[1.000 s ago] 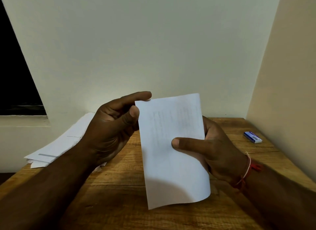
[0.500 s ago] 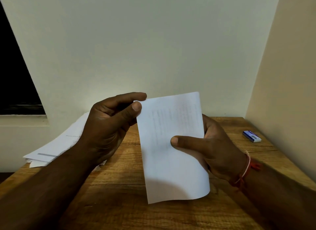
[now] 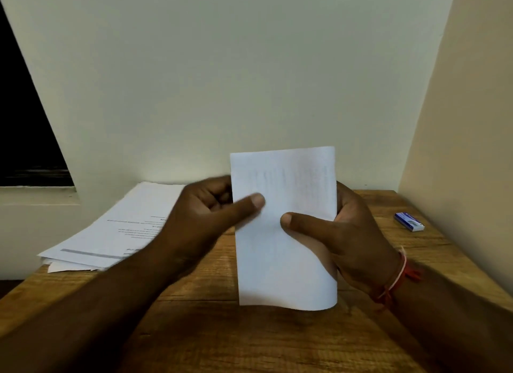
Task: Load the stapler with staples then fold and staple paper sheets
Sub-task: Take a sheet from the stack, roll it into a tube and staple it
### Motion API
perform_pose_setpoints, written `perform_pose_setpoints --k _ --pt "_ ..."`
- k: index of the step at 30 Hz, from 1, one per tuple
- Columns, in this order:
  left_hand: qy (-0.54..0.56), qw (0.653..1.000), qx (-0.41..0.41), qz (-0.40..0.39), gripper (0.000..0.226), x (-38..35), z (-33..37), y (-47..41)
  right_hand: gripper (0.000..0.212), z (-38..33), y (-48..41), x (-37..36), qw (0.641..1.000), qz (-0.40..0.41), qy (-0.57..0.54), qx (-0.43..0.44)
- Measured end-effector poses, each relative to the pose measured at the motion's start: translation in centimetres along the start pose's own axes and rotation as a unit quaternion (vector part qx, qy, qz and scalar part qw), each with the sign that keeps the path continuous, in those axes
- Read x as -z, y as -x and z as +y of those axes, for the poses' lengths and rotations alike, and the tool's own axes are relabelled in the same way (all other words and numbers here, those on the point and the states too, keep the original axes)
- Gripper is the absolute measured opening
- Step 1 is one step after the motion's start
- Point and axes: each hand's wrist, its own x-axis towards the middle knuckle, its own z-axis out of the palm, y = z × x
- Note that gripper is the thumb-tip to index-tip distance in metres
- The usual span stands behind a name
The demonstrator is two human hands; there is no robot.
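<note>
Folded white sheet (image 3: 286,261) upright above the wooden table (image 3: 249,339), faint print showing through, bottom right corner curling; pinched at mid-height by the left hand (image 3: 205,209) on its left edge and the right hand (image 3: 349,234) on its right. Loose stack of printed sheets (image 3: 125,228) flat at the table's far left corner, edges uneven. Small blue-and-white staple box (image 3: 409,221) flat near the far right edge, well apart.

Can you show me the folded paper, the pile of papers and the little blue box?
folded paper (image 3: 286,264): head view, its blank lower front.
pile of papers (image 3: 116,234): head view, the top sheet.
little blue box (image 3: 409,221): head view, its top face.
</note>
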Motion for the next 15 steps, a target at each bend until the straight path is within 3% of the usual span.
perform_pose_setpoints --k 3,8,15 --pt "-0.129 0.991 0.040 -0.017 0.024 -1.7 -1.2 1.1 0.052 0.2 -0.1 0.2 0.999 0.034 0.037 0.015" --pt "-0.179 0.983 0.027 0.010 0.012 -1.7 -1.5 1.0 0.054 0.4 -0.3 0.2 0.998 0.046 0.036 0.011" --pt "-0.137 0.987 0.037 0.078 0.010 -0.2 -0.6 0.2 0.061 0.3 -1.0 0.5 0.998 0.048 -0.027 -0.028"
